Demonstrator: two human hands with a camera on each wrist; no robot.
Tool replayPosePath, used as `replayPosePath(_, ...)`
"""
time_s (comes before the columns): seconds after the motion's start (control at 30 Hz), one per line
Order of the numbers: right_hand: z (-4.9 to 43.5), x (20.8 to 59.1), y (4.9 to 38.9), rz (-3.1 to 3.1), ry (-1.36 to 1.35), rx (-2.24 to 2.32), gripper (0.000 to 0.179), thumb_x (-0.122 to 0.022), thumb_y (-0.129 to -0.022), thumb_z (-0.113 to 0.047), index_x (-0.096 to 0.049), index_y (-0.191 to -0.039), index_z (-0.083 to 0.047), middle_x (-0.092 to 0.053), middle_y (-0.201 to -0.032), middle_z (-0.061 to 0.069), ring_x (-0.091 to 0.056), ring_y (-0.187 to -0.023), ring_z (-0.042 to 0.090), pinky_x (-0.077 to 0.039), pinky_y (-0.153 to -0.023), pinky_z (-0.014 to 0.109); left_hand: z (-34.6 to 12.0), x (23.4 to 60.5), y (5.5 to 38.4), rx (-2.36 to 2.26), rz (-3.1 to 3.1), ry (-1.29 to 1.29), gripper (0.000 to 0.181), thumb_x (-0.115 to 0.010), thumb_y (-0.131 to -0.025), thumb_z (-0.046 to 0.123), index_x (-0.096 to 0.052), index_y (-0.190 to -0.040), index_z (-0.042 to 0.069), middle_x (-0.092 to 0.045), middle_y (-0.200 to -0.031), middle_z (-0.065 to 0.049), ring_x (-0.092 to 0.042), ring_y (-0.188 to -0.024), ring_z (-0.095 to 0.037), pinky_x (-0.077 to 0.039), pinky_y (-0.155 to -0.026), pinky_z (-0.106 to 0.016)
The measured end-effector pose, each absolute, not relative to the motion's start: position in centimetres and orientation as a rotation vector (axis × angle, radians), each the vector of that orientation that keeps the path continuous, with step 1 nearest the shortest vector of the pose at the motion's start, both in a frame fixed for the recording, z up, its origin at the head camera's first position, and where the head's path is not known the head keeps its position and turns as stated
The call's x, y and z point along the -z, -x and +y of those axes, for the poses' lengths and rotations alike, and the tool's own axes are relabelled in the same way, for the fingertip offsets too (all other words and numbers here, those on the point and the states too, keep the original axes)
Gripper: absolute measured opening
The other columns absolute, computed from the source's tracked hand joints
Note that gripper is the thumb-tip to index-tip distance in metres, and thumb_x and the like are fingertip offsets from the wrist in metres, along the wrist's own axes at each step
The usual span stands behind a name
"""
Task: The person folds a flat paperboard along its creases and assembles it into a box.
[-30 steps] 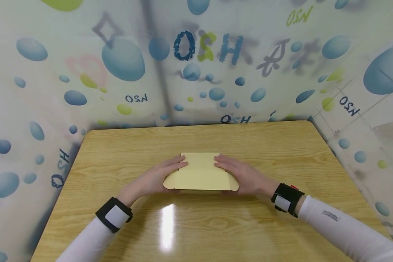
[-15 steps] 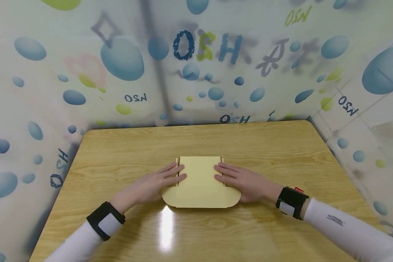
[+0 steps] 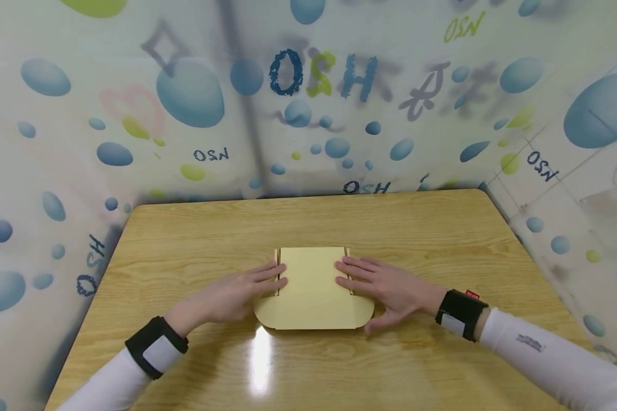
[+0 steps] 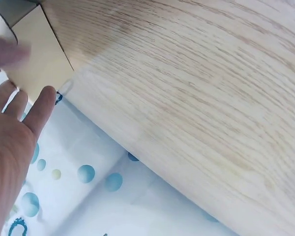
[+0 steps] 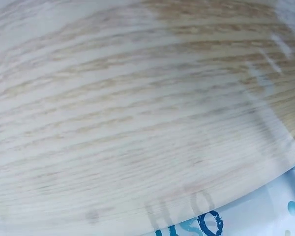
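A pale yellow cardboard box lies on the wooden table, its lid flap with rounded front corners spread toward the person. My left hand is at the box's left side, straight fingertips on the top near the edge; its thumb is hidden in the head view. In the left wrist view the fingers of that hand lie along the box's side wall, and the thumb is blurred. On the opposite side my right hand rests extended fingers on the top, with the thumb stretched out beside the front right corner.
The wooden table extends around the box, with a bright light reflection in front of it. Behind and at the sides hangs a white backdrop printed with blue and green spots and letters. Both wrists wear black straps.
The box's front flap has come down flat, and the box has shifted slightly toward the person. The right thumb has moved out from beneath the flap; both hands stay at the sides.
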State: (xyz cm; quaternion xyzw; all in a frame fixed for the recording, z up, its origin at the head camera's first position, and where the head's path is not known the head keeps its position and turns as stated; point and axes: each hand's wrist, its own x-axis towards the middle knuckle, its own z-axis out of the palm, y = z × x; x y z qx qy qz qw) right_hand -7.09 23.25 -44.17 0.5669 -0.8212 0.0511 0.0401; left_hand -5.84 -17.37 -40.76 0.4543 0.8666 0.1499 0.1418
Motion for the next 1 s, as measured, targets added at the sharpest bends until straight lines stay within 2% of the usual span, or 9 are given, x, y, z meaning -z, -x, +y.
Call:
replayPosePath(0.1, 23.2, 44.2, 7.4, -2.461, -1.764, -0.177, 0.099, -0.059, -0.092, -0.076, -0.034, -0.166, -0.014, -0.037, -0.171, 0.015, -0.033, -0.159, 0.032, 0.003, -0.136, 0.025, -17.5, 40.7, 6.0, -0.459, 2.481, -1.286, 0.093, -0.057, -0.076, -0.028, -0.049, -0.158, 0.014, -0.034, -0.173, -0.010, -0.031, -0.162, -0.034, -0.037, -0.058, -0.015)
replayPosePath(0.17, 23.1, 44.2, 7.5, -2.436, -1.771, -0.190, 0.096, -0.058, -0.094, -0.075, -0.036, -0.164, -0.013, -0.040, -0.169, 0.017, -0.035, -0.157, 0.034, 0.004, -0.136, 0.026, -17.5, 40.7, 6.2, -0.430, 2.517, -1.336, 0.093, -0.057, -0.075, -0.028, -0.049, -0.158, 0.013, -0.037, -0.171, -0.012, -0.033, -0.160, -0.037, -0.046, -0.063, -0.019)
replayPosePath(0.27, 23.0, 44.1, 7.6, -2.410, -1.772, -0.198, 0.094, -0.058, -0.094, -0.073, -0.038, -0.164, -0.013, -0.040, -0.169, 0.019, -0.032, -0.159, 0.036, 0.003, -0.137, 0.028, -17.3, 40.8, 6.8, -0.301, 2.625, -1.417, 0.090, -0.066, -0.081, -0.020, -0.044, -0.161, 0.016, -0.037, -0.171, -0.015, -0.036, -0.159, -0.038, -0.061, -0.089, -0.035)
replayPosePath(0.4, 23.5, 43.7, 8.2, -2.363, -1.740, -0.209, 0.101, -0.060, -0.091, -0.076, -0.033, -0.166, -0.013, -0.022, -0.176, 0.019, -0.008, -0.168, 0.033, 0.008, -0.137, 0.032, -17.0, 40.9, 7.6, -0.075, 2.729, -1.497, 0.094, -0.077, -0.087, -0.003, -0.033, -0.166, 0.022, -0.027, -0.175, -0.015, -0.034, -0.160, -0.035, -0.052, -0.114, -0.056)
replayPosePath(0.57, 24.1, 42.9, 9.8, -2.279, -1.713, -0.162, 0.108, -0.061, -0.090, -0.076, -0.024, -0.168, -0.010, -0.001, -0.180, 0.014, 0.010, -0.168, 0.029, 0.009, -0.138, 0.037, -16.8, 40.9, 8.5, 0.233, 2.812, -1.629, 0.105, -0.091, -0.082, 0.022, -0.030, -0.167, 0.024, -0.026, -0.176, -0.014, -0.034, -0.161, -0.032, -0.050, -0.117, -0.053)
replayPosePath(0.7, 24.2, 42.6, 11.1, -2.256, -1.724, 0.001, 0.107, -0.078, -0.088, -0.054, -0.021, -0.169, -0.015, -0.014, -0.179, 0.016, 0.013, -0.168, 0.026, 0.009, -0.138, 0.037, -16.7, 41.2, 9.1, 0.368, 2.845, -1.662, 0.115, -0.092, -0.074, 0.050, -0.030, -0.167, 0.024, -0.028, -0.175, -0.013, -0.034, -0.161, -0.032, -0.049, -0.119, -0.050)
replayPosePath(0.77, 23.9, 42.6, 11.4, -2.266, -1.726, 0.078, 0.104, -0.083, -0.084, -0.045, -0.027, -0.168, -0.018, -0.027, -0.175, 0.017, 0.008, -0.169, 0.027, 0.009, -0.138, 0.036, -16.6, 41.5, 9.3, 0.409, 2.847, -1.679, 0.110, -0.089, -0.078, 0.049, -0.029, -0.167, 0.024, -0.029, -0.175, -0.012, -0.034, -0.161, -0.031, -0.049, -0.119, -0.048)
replayPosePath(0.9, 22.8, 42.6, 11.0, -2.368, -1.753, 0.210, 0.092, -0.082, -0.087, -0.051, -0.039, -0.163, -0.020, -0.039, -0.169, 0.015, -0.023, -0.164, 0.036, -0.026, -0.135, 0.041, -16.3, 42.1, 9.1, 0.409, 2.805, -1.693, 0.086, -0.077, -0.096, 0.019, -0.030, -0.167, 0.025, -0.033, -0.174, -0.009, -0.036, -0.161, -0.027, -0.054, -0.114, -0.040)
replayPosePath(1.0, 22.1, 42.9, 10.6, -2.439, -1.781, 0.228, 0.095, -0.081, -0.086, -0.057, -0.040, -0.163, -0.019, -0.040, -0.169, 0.016, -0.041, -0.155, 0.040, -0.051, -0.117, 0.044, -15.9, 42.5, 8.9, 0.273, 2.762, -1.670, 0.076, -0.073, -0.099, 0.020, -0.036, -0.165, 0.023, -0.038, -0.171, -0.009, -0.040, -0.159, -0.027, -0.056, -0.110, -0.036)
